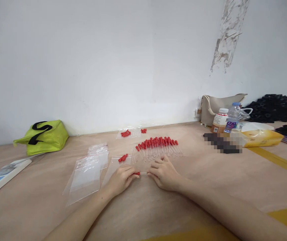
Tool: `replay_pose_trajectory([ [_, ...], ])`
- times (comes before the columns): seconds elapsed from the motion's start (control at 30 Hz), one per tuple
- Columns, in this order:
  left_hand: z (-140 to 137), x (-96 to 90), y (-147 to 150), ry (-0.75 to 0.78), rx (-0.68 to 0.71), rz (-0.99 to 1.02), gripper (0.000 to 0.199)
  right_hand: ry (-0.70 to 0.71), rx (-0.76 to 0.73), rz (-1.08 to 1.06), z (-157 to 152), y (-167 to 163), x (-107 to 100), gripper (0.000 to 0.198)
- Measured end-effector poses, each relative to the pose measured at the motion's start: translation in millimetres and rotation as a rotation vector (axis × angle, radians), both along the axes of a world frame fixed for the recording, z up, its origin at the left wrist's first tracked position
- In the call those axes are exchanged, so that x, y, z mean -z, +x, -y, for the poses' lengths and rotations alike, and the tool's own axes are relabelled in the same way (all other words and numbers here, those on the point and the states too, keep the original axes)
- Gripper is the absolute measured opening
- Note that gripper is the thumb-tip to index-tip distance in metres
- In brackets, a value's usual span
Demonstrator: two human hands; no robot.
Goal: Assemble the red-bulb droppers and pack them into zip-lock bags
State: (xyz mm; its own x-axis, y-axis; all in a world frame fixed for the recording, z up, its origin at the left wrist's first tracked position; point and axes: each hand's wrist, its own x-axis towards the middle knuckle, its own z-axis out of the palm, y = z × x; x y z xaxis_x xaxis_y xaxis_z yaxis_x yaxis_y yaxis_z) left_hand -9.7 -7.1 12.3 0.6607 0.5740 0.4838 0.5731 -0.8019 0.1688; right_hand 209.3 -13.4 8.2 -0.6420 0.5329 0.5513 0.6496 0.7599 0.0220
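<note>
Between my two hands lies a dropper (143,173), a thin clear tube with a red rubber bulb at its left end. My left hand (123,177) pinches the bulb, and my right hand (164,173) grips the tube's other end. Just beyond my hands a row of red-bulbed droppers (158,144) is spread like a fan, tubes toward me. A few loose red bulbs (123,157) rest on a clear bag beyond my left hand. Farther back, more red bulbs (125,133) and clear tubes (134,133) sit on clear plastic.
Clear zip bags (85,174) lie left of my hands. A yellow-green bag (48,137) and a power strip (5,177) are farther left. At right stand a beige bag (207,110), a juice bottle (219,121), a water bottle (234,115) and a yellow tissue pack (261,137).
</note>
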Motion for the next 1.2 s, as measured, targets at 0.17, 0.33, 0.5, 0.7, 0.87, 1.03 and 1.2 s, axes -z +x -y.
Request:
replay_pose_trajectory([
  [0.17, 1.9, -4.4, -0.9, -0.061, -0.007, -0.007, 0.021, 0.193, 0.008, 0.021, -0.7, 0.9, 2.5, 0.02],
  [0.33, 6.9, -8.1, 3.7, -0.356, -0.123, 0.111, 0.022, 0.433, -0.012, 0.041, -1.1, 1.3, 5.0, 0.018],
  [0.5, 6.3, -5.2, 4.5, -0.418, -0.17, 0.179, 0.024, 0.523, -0.042, 0.054, -1.1, 6.1, 5.3, 0.022],
  [0.7, -2.7, 4.7, -5.8, 0.049, -0.014, -0.045, 0.022, 0.171, 0.038, 0.048, 1.9, 4.5, 3.1, 0.023],
  [0.87, -4.1, 5.4, -7.7, 0.143, -0.012, -0.032, 0.022, -0.067, 0.069, -0.035, 4.7, 1.1, 2.6, 0.022],
  [1.03, -15.0, 5.0, -20.2, 0.151, -0.417, 0.111, 0.035, -0.429, 0.365, -0.382, -20.0, 17.5, -2.1, 0.022],
  [1.2, -35.2, 13.1, -39.7, 0.073, -0.599, 0.17, 0.024, -0.524, 0.721, -0.583, -69.1, 37.7, -11.5, 0.023],
])
